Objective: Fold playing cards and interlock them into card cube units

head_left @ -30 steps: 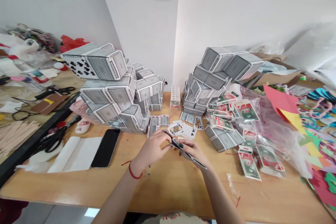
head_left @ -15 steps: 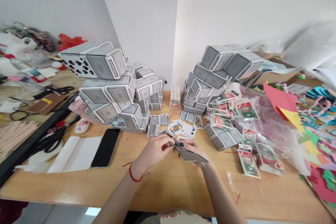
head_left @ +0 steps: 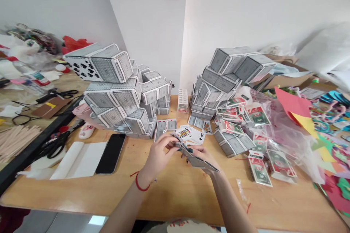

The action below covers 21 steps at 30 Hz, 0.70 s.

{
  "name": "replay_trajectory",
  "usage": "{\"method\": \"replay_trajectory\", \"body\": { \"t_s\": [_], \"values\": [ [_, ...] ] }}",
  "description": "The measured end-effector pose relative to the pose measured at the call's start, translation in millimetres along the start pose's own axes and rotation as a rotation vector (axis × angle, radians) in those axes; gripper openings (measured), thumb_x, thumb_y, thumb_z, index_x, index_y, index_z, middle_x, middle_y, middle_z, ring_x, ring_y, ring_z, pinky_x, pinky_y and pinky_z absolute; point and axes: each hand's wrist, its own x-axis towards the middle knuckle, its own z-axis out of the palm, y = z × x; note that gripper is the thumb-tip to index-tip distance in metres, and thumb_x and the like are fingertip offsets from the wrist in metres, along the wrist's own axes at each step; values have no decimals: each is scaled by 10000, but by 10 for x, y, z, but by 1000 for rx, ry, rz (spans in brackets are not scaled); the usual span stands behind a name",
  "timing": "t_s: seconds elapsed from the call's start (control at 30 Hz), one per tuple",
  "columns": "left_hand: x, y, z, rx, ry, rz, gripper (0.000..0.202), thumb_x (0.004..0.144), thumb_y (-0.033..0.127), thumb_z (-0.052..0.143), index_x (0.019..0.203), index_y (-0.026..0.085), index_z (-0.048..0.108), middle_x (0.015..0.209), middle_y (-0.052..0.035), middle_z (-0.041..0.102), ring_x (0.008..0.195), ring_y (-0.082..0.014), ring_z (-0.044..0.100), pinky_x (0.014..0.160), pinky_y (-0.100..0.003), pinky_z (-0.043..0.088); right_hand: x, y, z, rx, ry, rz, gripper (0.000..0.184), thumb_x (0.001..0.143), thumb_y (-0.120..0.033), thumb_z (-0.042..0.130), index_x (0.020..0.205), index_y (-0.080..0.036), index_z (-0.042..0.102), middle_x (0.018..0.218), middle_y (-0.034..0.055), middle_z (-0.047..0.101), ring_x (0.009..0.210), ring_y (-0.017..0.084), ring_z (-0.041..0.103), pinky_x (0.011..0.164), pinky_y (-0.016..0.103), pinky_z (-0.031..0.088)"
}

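Grey-backed playing cards [head_left: 197,161], folded or joined into a piece, are held between both hands above the wooden table. My right hand [head_left: 201,153] is closed around them from the right, its dark-nailed fingers over the top. At their far left end, the fingers of my left hand [head_left: 161,154] pinch a card edge; a red string bracelet circles that wrist. Just beyond the hands lie loose face-up cards [head_left: 195,134]. Stacked boxes built of cards rise in a left stack [head_left: 115,94] and a right stack [head_left: 218,76].
Red and green card packs [head_left: 259,171] and plastic wrap [head_left: 295,145] lie on the right. A black phone [head_left: 111,153], white paper [head_left: 79,160] and black scissors [head_left: 54,143] are on the left. A small clear case [head_left: 182,102] stands near the wall.
My left fingers have shifted slightly along the cards' far left end, and that end tilts up a little more. My right hand stays nearly in place. The camera view moved slightly.
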Motion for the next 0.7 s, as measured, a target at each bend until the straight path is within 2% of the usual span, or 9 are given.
{"method": "replay_trajectory", "body": {
  "t_s": [0.1, 0.2, 0.37, 0.7],
  "values": [
    [-9, -18, 26, 7, 63, 9, 127, 722, 219, 587, 848, 212, 602, 823, -27, 585, 668, -130, 560, 650, -263, 471, -9, -26, -2, -29, -10, 7, 307, 682, -424, 626, 802, -148, 685, 763, 72, 666, 536, 142, 573, 511, 259, 437],
    [-13, -21, 35, 79, 120, 79, 95, 715, 225, 599, 804, 214, 628, 855, -36, 592, 750, -150, 572, 713, -283, 465, -19, -44, -1, -41, -8, 2, 305, 685, -418, 623, 801, -143, 688, 769, 74, 662, 542, 146, 574, 513, 264, 441],
    [-49, -58, 76, 126, 233, 142, 143, 708, 202, 611, 848, 219, 636, 833, -40, 638, 802, -171, 589, 757, -309, 463, -24, -47, 7, -22, -28, -9, 304, 687, -403, 624, 814, -134, 688, 771, 80, 662, 529, 136, 571, 514, 266, 453],
    [-81, -111, 110, 134, 197, 180, 125, 721, 175, 602, 818, 213, 671, 800, -37, 658, 752, -146, 604, 691, -267, 496, -31, -153, 10, -72, -86, -84, 212, 715, -342, 620, 798, -169, 709, 777, 56, 667, 559, 124, 554, 514, 248, 445]
  ]
}}
